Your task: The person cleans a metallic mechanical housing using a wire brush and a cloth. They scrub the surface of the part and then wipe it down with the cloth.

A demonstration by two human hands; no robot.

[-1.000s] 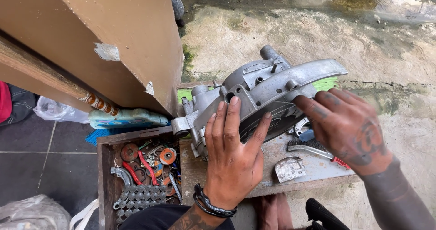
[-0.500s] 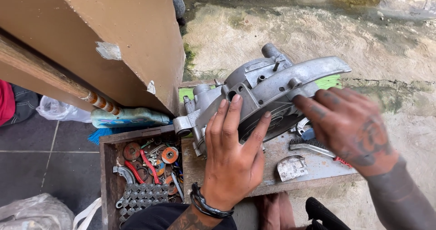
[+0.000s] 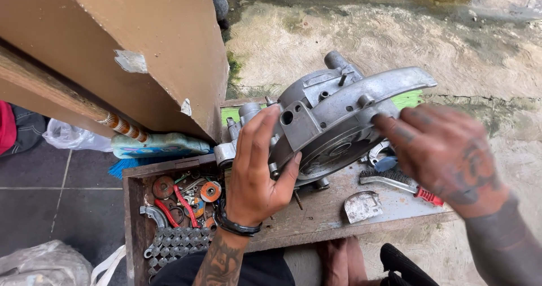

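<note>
Metal dominates the middle of the view: a grey cast engine casing [image 3: 333,117] stands tilted on a worn wooden workbench [image 3: 316,212], its round open face turned toward the person. The left hand [image 3: 257,173] is clamped on the near left edge of the casing, fingers spread up over the rim and thumb pressed against the inner face. The right hand [image 3: 446,150] closes its fingertips on the right side of the casing, just under the long curved arm that sweeps out to the right. On the bench below the right hand lie a wire brush [image 3: 395,180] with a red handle end and a small flat scraper blade [image 3: 361,206], both near the casing but apart from it. Left of the bench sits an open wooden tray [image 3: 131,218] holding red-handled pliers [image 3: 183,201], round discs and a length of chain [image 3: 178,243]. A large brown board [image 3: 141,43] leans over the upper left, with a blue brush [image 3: 158,145] lying beneath its lower edge. Beyond the bench the ground is wet, stained concrete [image 3: 350,32].
</note>
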